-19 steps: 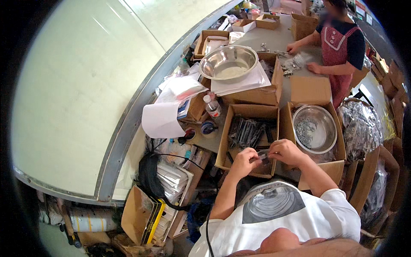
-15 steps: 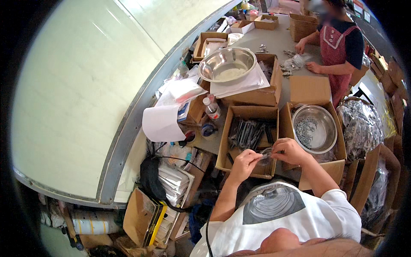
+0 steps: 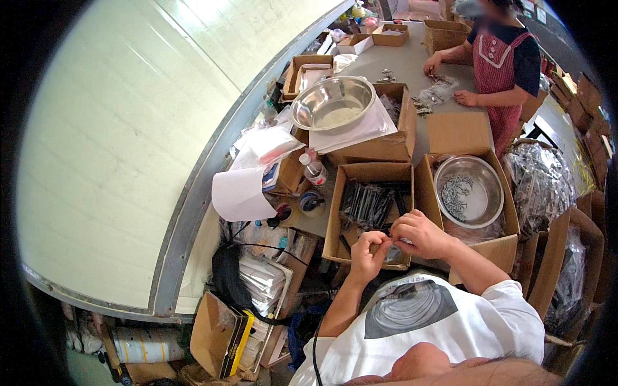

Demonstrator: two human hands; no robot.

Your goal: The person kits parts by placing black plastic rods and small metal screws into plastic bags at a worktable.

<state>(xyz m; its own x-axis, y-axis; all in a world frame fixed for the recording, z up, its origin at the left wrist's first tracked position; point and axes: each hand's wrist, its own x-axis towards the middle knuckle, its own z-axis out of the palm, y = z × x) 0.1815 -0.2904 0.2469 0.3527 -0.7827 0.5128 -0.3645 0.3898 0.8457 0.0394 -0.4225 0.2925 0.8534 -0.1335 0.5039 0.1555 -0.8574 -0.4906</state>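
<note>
The left hand point(image 3: 368, 255) and the right hand point(image 3: 420, 234) meet over the near edge of a cardboard box point(image 3: 376, 172), each with thumb and fingertips pinched closed; what they may have hold of is too small and hidden to tell. Black parts point(image 3: 365, 204) lie in that box, at about 12 o'clock from the fingers. At 2 o'clock a metal bowl point(image 3: 479, 202) with small metal pieces point(image 3: 454, 193) sits in another box point(image 3: 458, 132). A bottle point(image 3: 314, 172) stands at 10 o'clock. At 1 o'clock, a person point(image 3: 505, 77) in a red apron reaches over the worktop point(image 3: 393, 56).
</note>
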